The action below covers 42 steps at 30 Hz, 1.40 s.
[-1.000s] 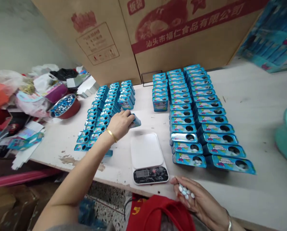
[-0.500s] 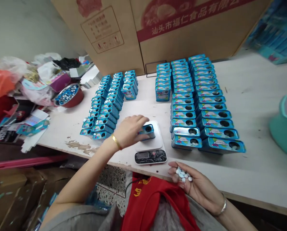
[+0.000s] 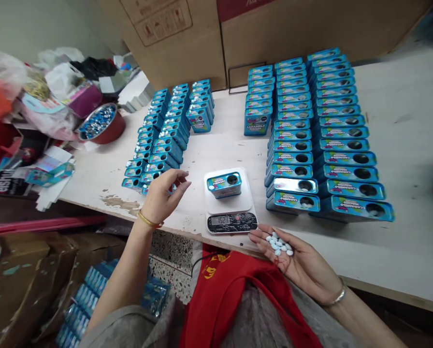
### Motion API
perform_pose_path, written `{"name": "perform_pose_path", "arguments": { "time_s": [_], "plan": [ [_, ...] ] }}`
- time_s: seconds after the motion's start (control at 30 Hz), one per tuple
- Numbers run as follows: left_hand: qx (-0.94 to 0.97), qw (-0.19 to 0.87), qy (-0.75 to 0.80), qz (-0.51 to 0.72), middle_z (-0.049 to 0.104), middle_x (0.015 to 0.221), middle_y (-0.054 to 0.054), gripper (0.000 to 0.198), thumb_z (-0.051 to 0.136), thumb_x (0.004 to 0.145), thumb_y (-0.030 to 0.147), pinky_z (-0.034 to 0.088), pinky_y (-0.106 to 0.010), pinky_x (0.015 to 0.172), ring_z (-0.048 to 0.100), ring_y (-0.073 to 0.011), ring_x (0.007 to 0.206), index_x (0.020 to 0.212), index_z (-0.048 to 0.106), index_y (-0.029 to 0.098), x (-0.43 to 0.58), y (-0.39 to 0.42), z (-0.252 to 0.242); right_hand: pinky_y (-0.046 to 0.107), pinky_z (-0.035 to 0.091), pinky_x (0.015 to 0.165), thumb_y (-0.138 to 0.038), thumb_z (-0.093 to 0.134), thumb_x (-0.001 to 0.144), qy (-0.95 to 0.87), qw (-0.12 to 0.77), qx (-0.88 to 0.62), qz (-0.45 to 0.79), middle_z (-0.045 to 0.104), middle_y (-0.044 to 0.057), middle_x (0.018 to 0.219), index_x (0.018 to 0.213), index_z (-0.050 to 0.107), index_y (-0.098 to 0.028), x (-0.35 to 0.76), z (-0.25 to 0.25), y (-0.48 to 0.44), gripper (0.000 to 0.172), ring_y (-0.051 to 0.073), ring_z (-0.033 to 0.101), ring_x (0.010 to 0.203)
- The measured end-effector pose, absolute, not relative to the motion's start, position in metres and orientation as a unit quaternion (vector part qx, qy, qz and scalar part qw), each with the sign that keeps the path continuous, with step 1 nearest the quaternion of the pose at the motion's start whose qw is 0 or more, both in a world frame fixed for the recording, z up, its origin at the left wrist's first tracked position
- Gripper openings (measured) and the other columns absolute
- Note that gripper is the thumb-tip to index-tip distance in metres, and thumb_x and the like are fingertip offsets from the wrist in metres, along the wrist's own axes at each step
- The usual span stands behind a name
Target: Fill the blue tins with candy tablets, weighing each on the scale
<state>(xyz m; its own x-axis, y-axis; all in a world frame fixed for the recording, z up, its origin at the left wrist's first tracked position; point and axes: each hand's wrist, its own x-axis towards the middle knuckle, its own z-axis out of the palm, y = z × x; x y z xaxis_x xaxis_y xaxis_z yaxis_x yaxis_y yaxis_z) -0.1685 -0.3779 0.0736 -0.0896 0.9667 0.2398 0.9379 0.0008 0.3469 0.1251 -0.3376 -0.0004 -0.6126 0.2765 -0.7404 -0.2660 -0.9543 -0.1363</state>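
A blue candy tin (image 3: 224, 185) with a round hole in its top stands on the white plate of a kitchen scale (image 3: 229, 205). One white candy lies on the tin's top at the left end. Lit digits show on the scale's display. To the left of the scale, my left hand (image 3: 165, 195) is in the air, empty, with thumb and fingers apart. My right hand (image 3: 294, 258) is palm up at the table's front edge, just right of the scale. Several small white candies (image 3: 279, 244) rest in its palm and on its fingers.
Rows of blue tins (image 3: 292, 130) stand right of the scale. More tins (image 3: 165, 130), many topped with white candies, stand at left. A red bowl (image 3: 109, 129) of small blue-and-silver pieces sits beyond them. Large cartons (image 3: 292, 36) back the table.
My left hand has let go of the tin on the scale and moved left. The scale's reading has risen from zero. My right hand still holds the candies, its fingers flatter.
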Motion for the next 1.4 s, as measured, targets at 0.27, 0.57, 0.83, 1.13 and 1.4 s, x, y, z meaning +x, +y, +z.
{"name": "perform_pose_path", "arguments": {
  "time_s": [0.27, 0.57, 0.83, 1.13, 1.4],
  "plan": [
    [0.703, 0.075, 0.671, 0.224, 0.059, 0.081, -0.003, 0.016, 0.049, 0.088, 0.025, 0.045, -0.023, 0.065, 0.055, -0.0107, 0.074, 0.097, 0.057, 0.016, -0.160, -0.368, 0.069, 0.024, 0.056, 0.079, -0.013, 0.050, 0.083, 0.005, 0.162, -0.424, 0.891, 0.066, 0.019, 0.109, 0.111, 0.056, -0.006, 0.121, -0.002, -0.336, 0.029, 0.020, 0.066, 0.094],
    [0.759, -0.061, 0.632, 0.141, 0.046, 0.134, -0.009, 0.043, 0.056, 0.081, 0.046, 0.030, -0.047, 0.098, 0.040, -0.0272, 0.122, 0.118, 0.054, 0.026, -0.138, -0.378, 0.044, 0.029, 0.054, 0.085, -0.018, 0.049, 0.085, 0.003, 0.153, -0.390, 0.908, 0.063, 0.020, 0.114, 0.117, 0.053, -0.004, 0.105, 0.001, -0.331, 0.035, 0.023, 0.064, 0.100],
    [0.784, -0.042, 0.610, 0.103, 0.028, 0.146, -0.012, 0.058, 0.044, 0.086, 0.052, 0.007, -0.057, 0.107, 0.013, -0.0338, 0.137, 0.135, 0.037, 0.022, -0.114, -0.356, 0.036, 0.031, 0.051, 0.087, -0.022, 0.046, 0.087, 0.013, 0.145, -0.342, 0.928, 0.065, 0.017, 0.111, 0.116, 0.054, -0.006, 0.085, 0.008, -0.325, 0.034, 0.022, 0.061, 0.106],
    [0.831, 0.173, 0.511, 0.136, 0.058, 0.095, -0.008, 0.026, 0.039, 0.090, 0.024, 0.046, -0.028, 0.072, 0.054, -0.0161, 0.085, 0.110, 0.054, 0.016, -0.084, -0.356, 0.048, 0.032, 0.051, 0.087, -0.025, 0.052, 0.085, 0.030, 0.214, -0.316, 0.924, 0.071, 0.006, 0.086, 0.088, 0.066, -0.014, 0.072, 0.013, -0.321, 0.019, 0.015, 0.066, 0.084],
    [0.809, 0.192, 0.533, 0.159, 0.056, 0.093, -0.008, 0.019, 0.038, 0.090, 0.022, 0.047, -0.028, 0.074, 0.053, -0.0163, 0.086, 0.098, 0.054, 0.015, -0.082, -0.358, 0.040, 0.030, 0.050, 0.089, -0.025, 0.046, 0.088, 0.020, 0.223, -0.285, 0.932, 0.069, 0.006, 0.099, 0.101, 0.065, -0.014, 0.071, 0.019, -0.320, 0.026, 0.015, 0.062, 0.098]
  ]
}}
